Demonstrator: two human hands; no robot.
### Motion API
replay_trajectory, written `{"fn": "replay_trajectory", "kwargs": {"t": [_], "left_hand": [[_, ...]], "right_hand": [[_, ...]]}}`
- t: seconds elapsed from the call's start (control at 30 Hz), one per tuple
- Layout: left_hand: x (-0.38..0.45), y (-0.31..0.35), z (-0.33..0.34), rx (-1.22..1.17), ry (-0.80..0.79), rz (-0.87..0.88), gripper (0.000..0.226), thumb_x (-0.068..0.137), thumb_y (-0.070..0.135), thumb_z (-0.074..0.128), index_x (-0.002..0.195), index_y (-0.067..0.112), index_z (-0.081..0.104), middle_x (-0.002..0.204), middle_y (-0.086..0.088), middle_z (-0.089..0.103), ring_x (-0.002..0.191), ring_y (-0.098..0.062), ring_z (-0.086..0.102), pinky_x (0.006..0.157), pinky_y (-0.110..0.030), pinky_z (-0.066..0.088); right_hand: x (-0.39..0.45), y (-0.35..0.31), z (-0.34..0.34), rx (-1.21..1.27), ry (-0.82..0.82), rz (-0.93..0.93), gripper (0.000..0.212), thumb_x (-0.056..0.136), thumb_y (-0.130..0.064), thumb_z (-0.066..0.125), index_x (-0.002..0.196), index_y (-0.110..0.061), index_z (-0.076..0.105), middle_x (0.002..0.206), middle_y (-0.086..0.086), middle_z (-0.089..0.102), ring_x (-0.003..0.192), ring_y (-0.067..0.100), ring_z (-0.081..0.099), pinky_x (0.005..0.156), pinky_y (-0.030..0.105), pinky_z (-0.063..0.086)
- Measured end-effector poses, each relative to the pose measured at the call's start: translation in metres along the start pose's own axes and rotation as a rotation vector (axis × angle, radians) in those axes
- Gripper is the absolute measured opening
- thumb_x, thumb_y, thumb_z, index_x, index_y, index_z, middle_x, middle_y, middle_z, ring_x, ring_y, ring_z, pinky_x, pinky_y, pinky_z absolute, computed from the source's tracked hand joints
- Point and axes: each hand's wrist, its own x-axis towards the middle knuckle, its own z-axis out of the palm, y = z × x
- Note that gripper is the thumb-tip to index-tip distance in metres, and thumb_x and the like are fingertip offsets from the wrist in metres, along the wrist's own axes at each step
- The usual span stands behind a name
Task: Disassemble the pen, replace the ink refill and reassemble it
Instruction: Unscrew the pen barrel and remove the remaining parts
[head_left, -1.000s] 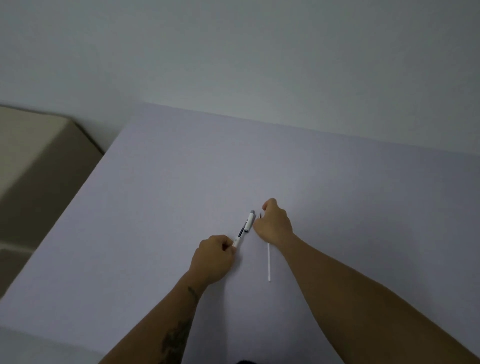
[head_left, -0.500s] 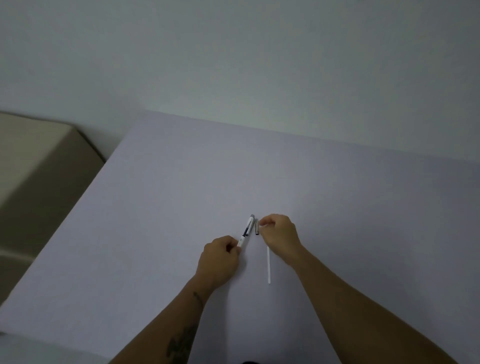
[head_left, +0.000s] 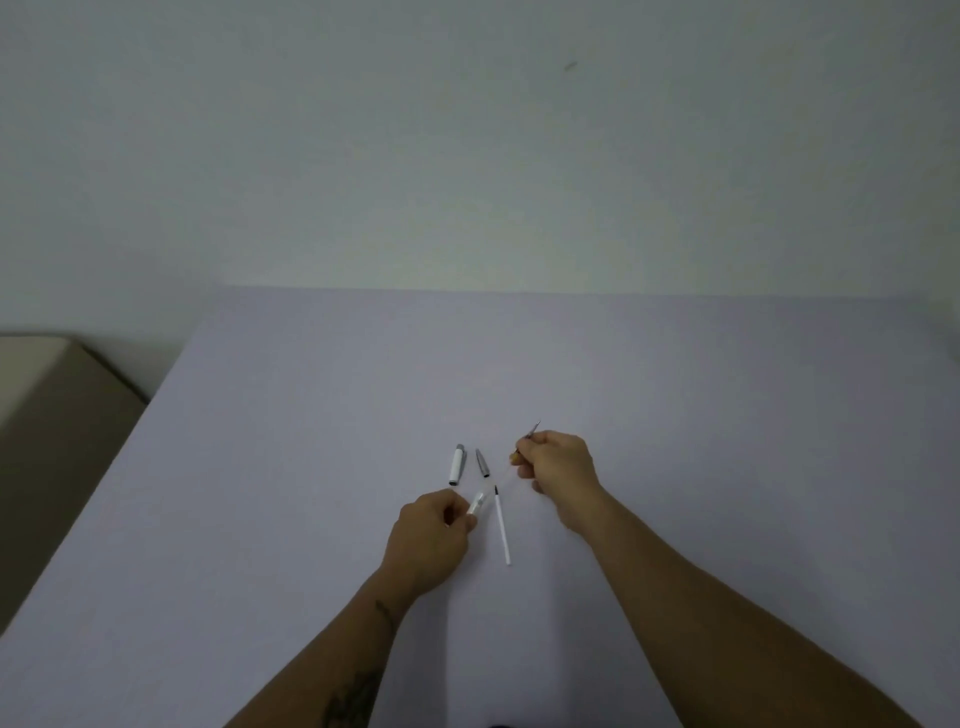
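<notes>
The pen lies in pieces on the pale table (head_left: 311, 467). A white cap with a grey end (head_left: 456, 465) and a grey cone tip (head_left: 482, 463) rest side by side. My left hand (head_left: 434, 540) grips the clear pen barrel (head_left: 479, 503), whose open end points up and right. My right hand (head_left: 558, 465) pinches a thin ink refill (head_left: 532, 432), its dark point sticking out above the fingers. A white spare refill (head_left: 502, 527) lies on the table between my hands.
A beige box or cushion (head_left: 52, 405) stands beyond the table's left edge. A plain wall rises behind the table's far edge.
The cap and the grey tip have come off and now lie on the table. My right hand has pulled away to the right with the thin refill; my left hand keeps the barrel.
</notes>
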Motion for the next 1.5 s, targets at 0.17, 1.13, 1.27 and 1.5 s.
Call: {"fn": "replay_trajectory", "kwargs": {"t": [0.17, 1.13, 1.27, 1.5], "left_hand": [[-0.005, -0.008, 0.0, -0.012, -0.02, -0.044, 0.018, 0.088, 0.023, 0.06, 0.071, 0.025, 0.06, 0.067, 0.002, 0.061, 0.058, -0.014, 0.053, 0.063, -0.03, 0.048], [-0.02, -0.026, -0.007, 0.001, 0.0, -0.127, 0.01, 0.086, 0.016, 0.063, 0.079, 0.023, 0.062, 0.078, 0.004, 0.064, 0.074, -0.016, 0.059, 0.071, -0.03, 0.05], [-0.024, -0.032, -0.01, 0.013, 0.013, -0.132, 0.007, 0.087, 0.016, 0.062, 0.083, 0.021, 0.064, 0.078, 0.004, 0.064, 0.074, -0.017, 0.06, 0.073, -0.032, 0.052], [-0.023, -0.032, -0.016, 0.025, 0.021, -0.107, 0.008, 0.086, 0.013, 0.059, 0.082, 0.018, 0.064, 0.08, 0.0, 0.065, 0.076, -0.022, 0.06, 0.075, -0.039, 0.053]], "right_hand": [[0.013, 0.006, -0.014, -0.286, 0.053, -0.094, 0.019, 0.084, -0.014, 0.061, 0.073, -0.003, 0.071, 0.072, 0.009, 0.073, 0.065, 0.02, 0.063, 0.063, 0.028, 0.049], [-0.005, 0.066, 0.045, -1.145, 0.008, -0.264, 0.023, 0.08, -0.029, 0.058, 0.098, -0.015, 0.062, 0.108, 0.008, 0.066, 0.101, 0.03, 0.065, 0.078, 0.03, 0.048], [-0.01, 0.057, 0.047, -1.068, -0.042, -0.181, 0.016, 0.073, -0.023, 0.055, 0.087, -0.016, 0.06, 0.103, 0.009, 0.066, 0.099, 0.031, 0.065, 0.074, 0.029, 0.047], [-0.024, 0.016, 0.046, -0.395, -0.048, -0.169, 0.019, 0.072, -0.017, 0.054, 0.06, -0.004, 0.061, 0.063, 0.006, 0.071, 0.066, 0.03, 0.067, 0.06, 0.036, 0.054]]}}
